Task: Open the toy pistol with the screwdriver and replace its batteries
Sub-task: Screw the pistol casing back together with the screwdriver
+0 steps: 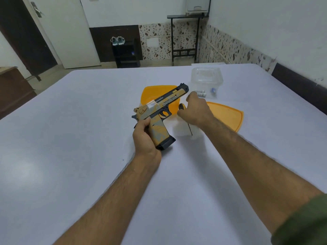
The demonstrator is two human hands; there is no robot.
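A tan and black toy pistol is lifted above the white table, its barrel pointing up and to the right. My left hand grips its handle from the left. Just right of the pistol, my right hand is curled round a screwdriver. The yellow and black handle end sticks out toward the pistol, and the dark shaft points down below my wrist. The tip is clear of the pistol. Two white batteries lie on the table beside a clear container.
An orange tub stands behind the pistol, and its orange lid lies to the right. A clear plastic container sits further back, with a small blue item at its base. The white table stretches wide on the left.
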